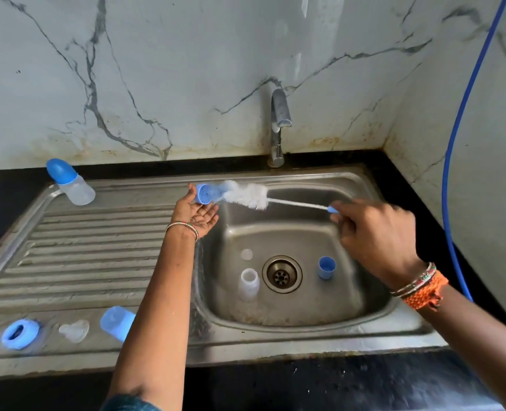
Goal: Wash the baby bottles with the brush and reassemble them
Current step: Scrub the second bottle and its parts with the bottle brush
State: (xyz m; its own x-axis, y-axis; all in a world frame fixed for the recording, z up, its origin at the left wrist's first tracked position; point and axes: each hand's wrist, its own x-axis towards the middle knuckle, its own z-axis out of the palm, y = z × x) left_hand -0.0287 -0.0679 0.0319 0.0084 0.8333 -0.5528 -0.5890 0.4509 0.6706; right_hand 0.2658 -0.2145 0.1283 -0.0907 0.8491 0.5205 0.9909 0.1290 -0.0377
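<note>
My left hand [196, 213], palm up over the basin's left rim, pinches a small blue cap [204, 194] at its fingertips. My right hand [376, 232] grips the blue handle end of a white bottle brush [247, 196], whose bristles touch the cap's open side. In the basin stand a clear bottle body [248, 284], a small clear disc [246, 254] and a blue cup-shaped cap [326, 267]. An assembled bottle with a blue cap [70, 185] sits at the back left of the draining board. A blue ring [20, 333], a clear nipple [74, 330] and a blue cap [116, 321] lie along the front rim.
The steel sink [349, 318] has a ribbed draining board [91, 256] on the left and a drain [282, 274] in the basin. A tap [279, 114] stands behind, with no water running. A blue hose [459, 137] hangs along the right wall. Black counter surrounds the sink.
</note>
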